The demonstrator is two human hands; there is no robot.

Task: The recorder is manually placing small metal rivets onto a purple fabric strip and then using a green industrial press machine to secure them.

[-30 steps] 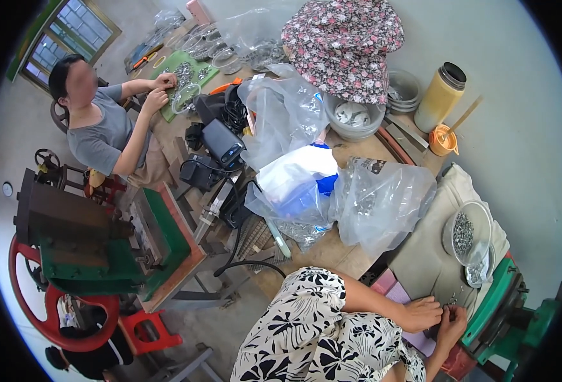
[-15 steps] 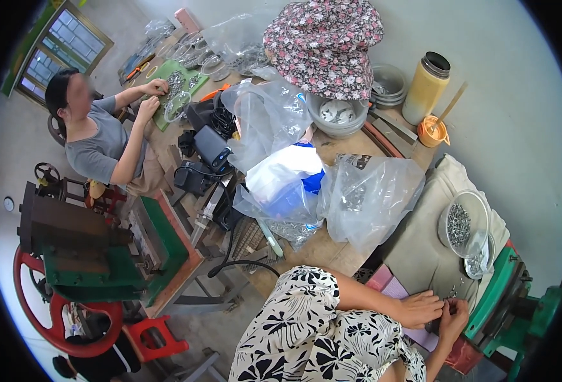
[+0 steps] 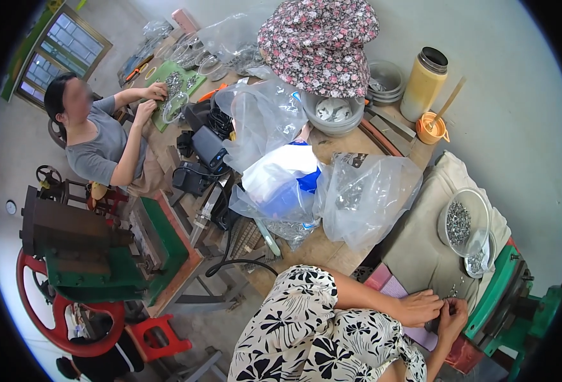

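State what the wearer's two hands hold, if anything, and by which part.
It cannot be told: the left hand and right hand come together at the cloth, and anything between their fingers is hidden or too small to make out.

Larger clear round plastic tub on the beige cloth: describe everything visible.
The clear round plastic tub is lidless, thin-rimmed and partly filled with small silvery and dark metal-looking pieces. It sits, opening upward, on the rumpled beige cloth, overlapping a smaller clear container in view; contact is unclear. The bare right hand isn't touching it.
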